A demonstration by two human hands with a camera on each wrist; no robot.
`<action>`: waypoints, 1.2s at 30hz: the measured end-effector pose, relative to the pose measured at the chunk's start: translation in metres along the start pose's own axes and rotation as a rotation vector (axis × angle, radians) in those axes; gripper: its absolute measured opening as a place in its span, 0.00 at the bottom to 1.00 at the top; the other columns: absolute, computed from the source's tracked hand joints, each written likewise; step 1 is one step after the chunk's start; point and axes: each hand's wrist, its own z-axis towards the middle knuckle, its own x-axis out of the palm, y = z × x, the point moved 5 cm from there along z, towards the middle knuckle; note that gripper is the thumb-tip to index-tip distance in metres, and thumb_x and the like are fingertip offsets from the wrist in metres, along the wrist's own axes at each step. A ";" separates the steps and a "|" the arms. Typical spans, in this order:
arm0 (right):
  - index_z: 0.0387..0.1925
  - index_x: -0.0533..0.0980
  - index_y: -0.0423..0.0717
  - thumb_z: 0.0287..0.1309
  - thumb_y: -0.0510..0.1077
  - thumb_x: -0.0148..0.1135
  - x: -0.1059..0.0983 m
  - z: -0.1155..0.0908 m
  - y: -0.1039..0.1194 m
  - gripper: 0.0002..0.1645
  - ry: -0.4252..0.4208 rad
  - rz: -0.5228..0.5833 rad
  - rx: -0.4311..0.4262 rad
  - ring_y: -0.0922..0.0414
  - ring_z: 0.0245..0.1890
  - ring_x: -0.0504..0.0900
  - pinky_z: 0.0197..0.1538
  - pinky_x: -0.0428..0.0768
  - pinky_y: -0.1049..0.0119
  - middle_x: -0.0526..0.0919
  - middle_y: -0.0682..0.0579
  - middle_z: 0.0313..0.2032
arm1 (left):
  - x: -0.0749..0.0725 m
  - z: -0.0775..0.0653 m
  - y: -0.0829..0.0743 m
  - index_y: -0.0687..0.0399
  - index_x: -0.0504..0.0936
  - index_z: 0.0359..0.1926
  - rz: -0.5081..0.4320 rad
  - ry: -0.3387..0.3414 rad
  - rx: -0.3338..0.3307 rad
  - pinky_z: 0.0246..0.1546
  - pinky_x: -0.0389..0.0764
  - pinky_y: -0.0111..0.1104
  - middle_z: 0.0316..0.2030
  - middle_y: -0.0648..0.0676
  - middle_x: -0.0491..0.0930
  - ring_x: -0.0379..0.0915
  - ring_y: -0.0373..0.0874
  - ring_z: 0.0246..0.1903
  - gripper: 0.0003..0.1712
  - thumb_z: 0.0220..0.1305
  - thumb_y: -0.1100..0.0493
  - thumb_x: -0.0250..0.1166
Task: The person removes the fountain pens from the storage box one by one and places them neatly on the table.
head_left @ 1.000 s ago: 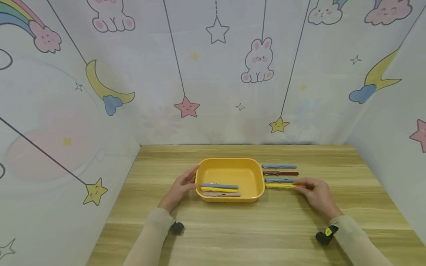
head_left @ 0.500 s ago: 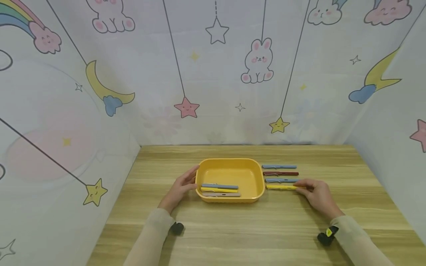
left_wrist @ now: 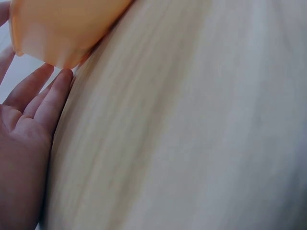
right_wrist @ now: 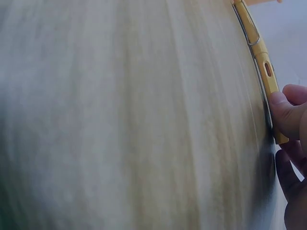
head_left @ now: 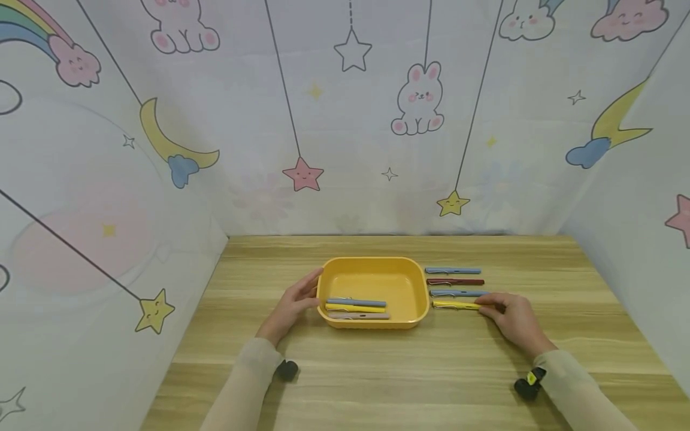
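Pale cream sleeves (head_left: 237, 383) carry rounded black wrist cameras (head_left: 288, 370), the right one with a yellow-green patch (head_left: 532, 378).

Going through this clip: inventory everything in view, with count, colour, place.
Tray: one, yellow, on the table
Tray pens: three; blue, yellow, pinkish-beige; front left inside
Blue pens: two, blue, right of tray
Dark red pen: one, dark red, between those
Yellow pen: one, yellow, row's near end
Table: one, light wood-grain, beneath
Walls: three, white, cartoon-printed, behind and beside
Wrist devices: two, black, at the wrists
Sleeves: two, pale, forearms
Left hand: one, bare, touching tray's left end
Right hand: one, bare, pinching row's yellow pen
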 end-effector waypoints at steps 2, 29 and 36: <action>0.39 0.91 0.49 0.52 0.31 0.79 0.000 0.000 -0.001 0.14 -0.001 -0.001 -0.004 0.56 0.40 0.88 0.41 0.84 0.70 0.92 0.50 0.39 | 0.000 0.000 -0.001 0.44 0.62 0.82 -0.006 0.000 -0.001 0.76 0.63 0.43 0.80 0.57 0.60 0.59 0.58 0.77 0.41 0.73 0.64 0.64; 0.41 0.90 0.47 0.53 0.30 0.78 0.000 0.001 0.001 0.14 -0.003 -0.019 -0.022 0.45 0.40 0.89 0.40 0.87 0.54 0.92 0.47 0.40 | 0.000 0.000 -0.001 0.44 0.62 0.82 0.003 -0.004 0.002 0.75 0.65 0.39 0.80 0.57 0.61 0.60 0.58 0.77 0.40 0.74 0.65 0.64; 0.42 0.90 0.47 0.55 0.31 0.77 0.001 0.001 0.000 0.13 0.003 -0.014 -0.017 0.44 0.40 0.89 0.40 0.86 0.54 0.92 0.47 0.40 | 0.000 0.000 -0.001 0.43 0.62 0.82 0.006 -0.004 0.005 0.74 0.66 0.36 0.80 0.57 0.61 0.60 0.58 0.77 0.40 0.74 0.65 0.63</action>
